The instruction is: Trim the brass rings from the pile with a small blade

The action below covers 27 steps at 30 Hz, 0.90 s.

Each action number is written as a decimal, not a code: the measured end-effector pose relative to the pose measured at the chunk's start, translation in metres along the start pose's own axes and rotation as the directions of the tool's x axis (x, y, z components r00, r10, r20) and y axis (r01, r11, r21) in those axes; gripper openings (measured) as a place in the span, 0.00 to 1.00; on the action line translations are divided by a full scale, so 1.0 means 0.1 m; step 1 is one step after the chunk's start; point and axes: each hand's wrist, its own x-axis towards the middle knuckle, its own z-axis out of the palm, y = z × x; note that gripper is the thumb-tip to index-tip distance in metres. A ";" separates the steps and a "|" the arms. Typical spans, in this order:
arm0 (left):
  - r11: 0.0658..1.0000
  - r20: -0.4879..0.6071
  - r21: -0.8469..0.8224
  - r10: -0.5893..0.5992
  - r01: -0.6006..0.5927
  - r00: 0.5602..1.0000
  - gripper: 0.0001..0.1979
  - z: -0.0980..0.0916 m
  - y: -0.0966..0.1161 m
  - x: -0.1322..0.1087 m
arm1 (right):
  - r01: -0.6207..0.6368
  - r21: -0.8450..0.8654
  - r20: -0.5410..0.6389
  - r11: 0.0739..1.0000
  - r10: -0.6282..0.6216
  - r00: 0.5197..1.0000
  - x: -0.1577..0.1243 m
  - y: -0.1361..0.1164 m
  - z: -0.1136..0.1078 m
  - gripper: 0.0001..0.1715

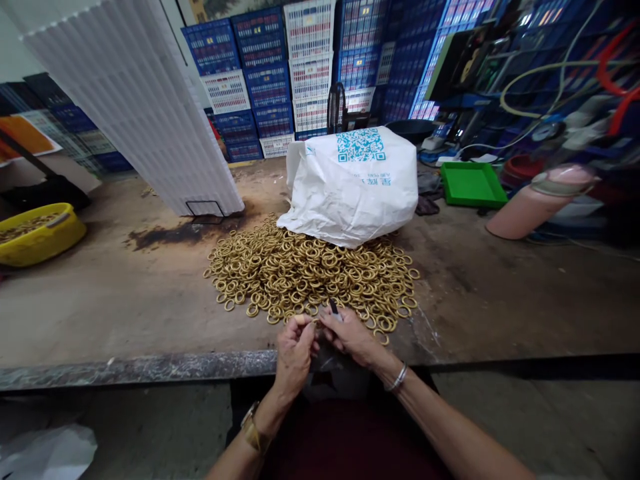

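Observation:
A wide heap of brass rings (313, 277) lies on the worn workbench (125, 293), spilling from a white sack (353, 187) with a blue QR code. Both my hands meet at the bench's front edge, just before the heap. My left hand (295, 353) is closed, pinching a single brass ring (305, 321) between thumb and fingers. My right hand (350, 333) is closed on a small dark tool (333, 307) whose tip points up toward the rings. A watch sits on my left wrist and a bangle on my right.
A yellow tub (40, 233) with brass parts stands at the far left. A white corrugated panel (145, 107) rises at the back left, a green tray (473, 185) and a pink cylinder (540, 200) at the right. Stacked blue and white crates (300, 73) line the back.

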 end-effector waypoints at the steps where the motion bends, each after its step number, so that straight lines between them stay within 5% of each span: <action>1: 1.000 0.002 0.002 -0.009 0.009 1.000 0.15 0.01 0.00 -0.01 | -0.007 -0.002 0.006 1.000 0.007 1.000 0.00 0.01 0.00 0.21; 8: 0.989 0.127 -0.050 -0.131 0.138 0.983 0.17 0.00 0.02 -0.06 | 0.045 -0.076 -0.051 0.996 -0.049 0.997 0.03 0.02 -0.02 0.16; 20: 0.932 0.254 -0.282 -0.158 0.229 0.954 0.15 -0.03 0.03 -0.10 | 0.162 -0.313 -0.100 0.936 -0.202 0.974 0.03 -0.01 -0.05 0.10; 23: 0.931 0.217 -0.296 -0.152 0.213 0.964 0.14 -0.03 0.04 -0.10 | 0.225 -0.530 -0.097 0.818 -0.322 0.942 0.00 0.02 -0.07 0.08; 27: 0.951 0.180 -0.257 -0.129 0.173 0.975 0.15 -0.04 0.03 -0.08 | 0.311 -0.727 0.076 0.612 -0.378 0.923 -0.10 0.04 -0.04 0.09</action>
